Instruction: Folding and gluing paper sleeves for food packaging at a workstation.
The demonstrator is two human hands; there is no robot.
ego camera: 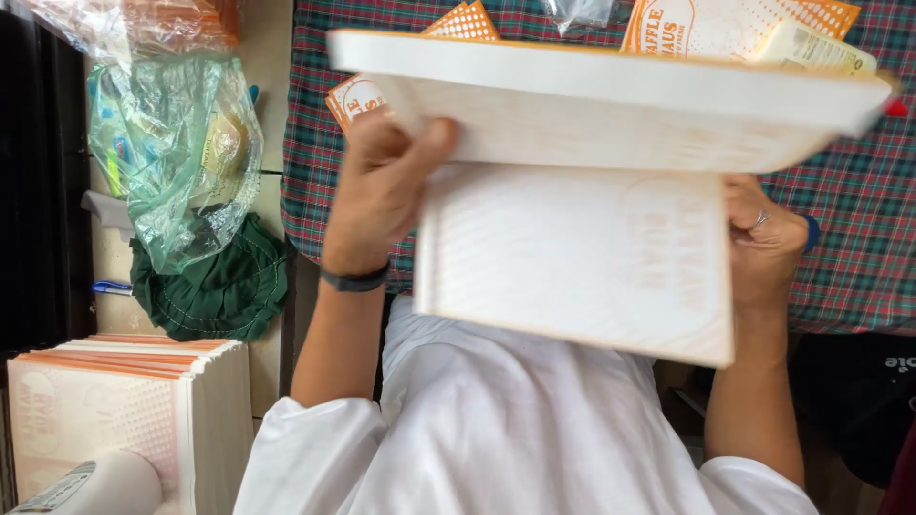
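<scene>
Cardboard box (pixel 582 191) half-folded, held by left hand (pixel 382 191), right hand (pixel 763 248).

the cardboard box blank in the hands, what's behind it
Behind the cardboard box blank lies a plaid cloth with more flat printed blanks on it. The left hand and right hand grip its sides; the cloth's middle is covered.

A: State the item in my hands.

B: One flat white cardboard box blank (pixel 582 257), unfolded, with faint orange print. I hold it raised above the plaid-covered table (pixel 859 210), near its front edge.

A: Pose?

B: Upper panel (pixel 611 95) is folded towards me; lower panel hangs tilted. My left hand (pixel 382 191) grips one side, my right hand (pixel 763 243) the other.
</scene>
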